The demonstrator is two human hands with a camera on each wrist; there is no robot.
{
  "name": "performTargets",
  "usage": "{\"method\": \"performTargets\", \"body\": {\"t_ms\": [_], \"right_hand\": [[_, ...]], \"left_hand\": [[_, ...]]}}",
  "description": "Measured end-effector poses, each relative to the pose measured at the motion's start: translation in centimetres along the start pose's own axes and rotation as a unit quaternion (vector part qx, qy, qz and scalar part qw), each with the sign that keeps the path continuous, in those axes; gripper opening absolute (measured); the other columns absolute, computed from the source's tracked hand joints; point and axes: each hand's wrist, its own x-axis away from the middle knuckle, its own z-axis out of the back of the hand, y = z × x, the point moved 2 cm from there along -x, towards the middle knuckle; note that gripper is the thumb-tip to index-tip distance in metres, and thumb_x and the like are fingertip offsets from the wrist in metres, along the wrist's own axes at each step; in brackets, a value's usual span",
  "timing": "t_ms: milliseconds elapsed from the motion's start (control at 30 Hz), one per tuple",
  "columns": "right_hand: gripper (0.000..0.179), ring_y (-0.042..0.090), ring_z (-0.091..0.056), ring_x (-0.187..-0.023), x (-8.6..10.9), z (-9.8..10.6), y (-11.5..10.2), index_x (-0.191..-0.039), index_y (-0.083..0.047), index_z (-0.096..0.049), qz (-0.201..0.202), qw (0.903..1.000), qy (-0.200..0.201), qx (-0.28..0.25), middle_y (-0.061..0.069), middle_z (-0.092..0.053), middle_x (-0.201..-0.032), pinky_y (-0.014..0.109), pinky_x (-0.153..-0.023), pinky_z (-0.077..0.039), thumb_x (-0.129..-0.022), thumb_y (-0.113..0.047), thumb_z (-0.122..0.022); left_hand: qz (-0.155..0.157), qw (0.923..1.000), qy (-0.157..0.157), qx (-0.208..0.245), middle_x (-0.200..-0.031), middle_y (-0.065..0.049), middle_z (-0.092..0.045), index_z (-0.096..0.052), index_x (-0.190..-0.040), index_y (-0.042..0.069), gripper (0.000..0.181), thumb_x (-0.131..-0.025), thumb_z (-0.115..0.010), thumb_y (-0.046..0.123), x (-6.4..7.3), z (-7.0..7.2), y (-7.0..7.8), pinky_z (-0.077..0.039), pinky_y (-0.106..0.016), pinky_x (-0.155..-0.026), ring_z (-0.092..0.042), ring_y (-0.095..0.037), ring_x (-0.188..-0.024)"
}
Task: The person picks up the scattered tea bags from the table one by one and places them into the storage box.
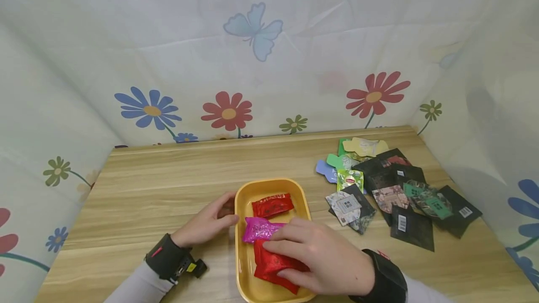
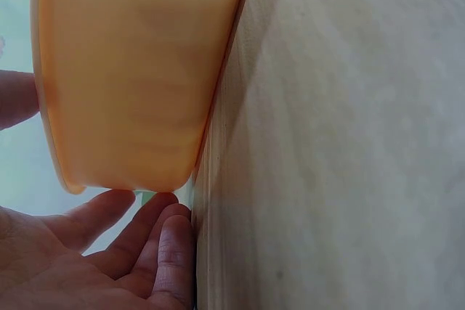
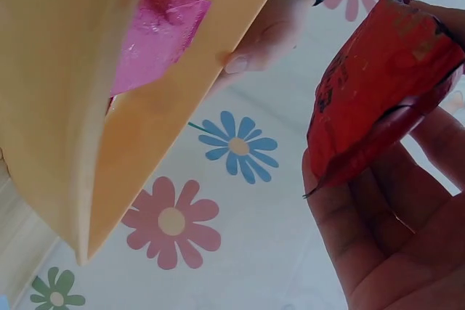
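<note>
My right hand [image 1: 317, 256] holds a shiny red packet [image 3: 381, 85] between thumb and fingers, above the near part of a yellow tray [image 1: 303, 191]. The right wrist view shows this packet raised clear of the tray wall. In the tray lie another red packet [image 1: 273, 205] at the far end and a pink packet [image 1: 258, 229] in the middle, partly covered by my right hand. My left hand [image 1: 208, 219] is at the tray's left side. Its thumb touches the rim, and its fingers rest against the outer wall in the left wrist view.
To the right of the tray lies a spread of black sachets [image 1: 411, 228], some with printed fronts. Behind them are green, blue and yellow shaped packets [image 1: 365, 147] and a small green-and-white tea sachet [image 1: 350, 179]. A flowered curtain [image 1: 294, 60] encloses the wooden table [image 1: 168, 176].
</note>
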Motion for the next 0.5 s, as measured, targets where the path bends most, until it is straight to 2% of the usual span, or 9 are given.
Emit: {"method": "performTargets", "body": {"t_ms": [167,233,333,433,500], "right_hand": [[0.048,0.004,-0.056,-0.112,0.1,0.1,-0.3,-0.132,-0.025,-0.066,-0.002,1.0000,-0.005,-0.008,-0.012,-0.062,-0.129,0.027,-0.096,-0.049,-0.089,-0.046,-0.067],[0.057,0.006,-0.054,-0.116,0.2,0.1,-0.3,-0.138,-0.025,-0.061,-0.010,0.9997,-0.016,-0.012,-0.012,-0.059,-0.134,0.029,-0.096,-0.050,-0.088,-0.051,-0.066],[0.086,0.011,-0.040,-0.136,0.3,0.1,-0.2,-0.157,-0.029,-0.036,-0.043,0.9975,-0.057,0.000,-0.011,-0.037,-0.157,0.042,-0.101,-0.047,-0.083,-0.068,-0.059],[0.105,0.017,-0.016,-0.150,0.4,0.1,0.3,-0.162,-0.036,-0.009,-0.074,0.9927,-0.094,0.017,-0.011,-0.007,-0.167,0.054,-0.107,-0.039,-0.078,-0.080,-0.052],[0.106,0.018,-0.009,-0.152,0.3,0.4,0.9,-0.162,-0.036,-0.008,-0.082,0.9923,-0.088,0.030,-0.011,-0.002,-0.167,0.057,-0.108,-0.036,-0.077,-0.080,-0.052]], "left_hand": [[-0.005,1.0000,-0.003,0.002,-0.140,-0.010,-0.054,-0.037,-0.152,0.011,0.059,-0.097,-0.056,0.016,-0.1,-0.1,0.1,-0.046,-0.034,-0.102,-0.058,-0.024,-0.121],[-0.008,1.0000,-0.004,0.002,-0.140,-0.010,-0.054,-0.037,-0.152,0.011,0.059,-0.097,-0.056,0.016,-0.1,-0.1,0.1,-0.046,-0.034,-0.102,-0.058,-0.025,-0.121],[-0.013,0.9999,-0.004,0.001,-0.140,-0.011,-0.054,-0.037,-0.152,0.010,0.059,-0.097,-0.056,0.017,-0.1,-0.1,0.1,-0.046,-0.035,-0.102,-0.058,-0.026,-0.121],[-0.011,0.9999,-0.001,-0.002,-0.139,-0.009,-0.054,-0.038,-0.152,0.012,0.059,-0.097,-0.057,0.020,0.0,-0.1,0.1,-0.046,-0.033,-0.101,-0.058,-0.025,-0.121],[-0.005,1.0000,0.003,-0.007,-0.140,-0.008,-0.054,-0.038,-0.152,0.014,0.059,-0.097,-0.058,0.022,0.1,-0.1,0.0,-0.046,-0.032,-0.101,-0.058,-0.024,-0.121]]}}
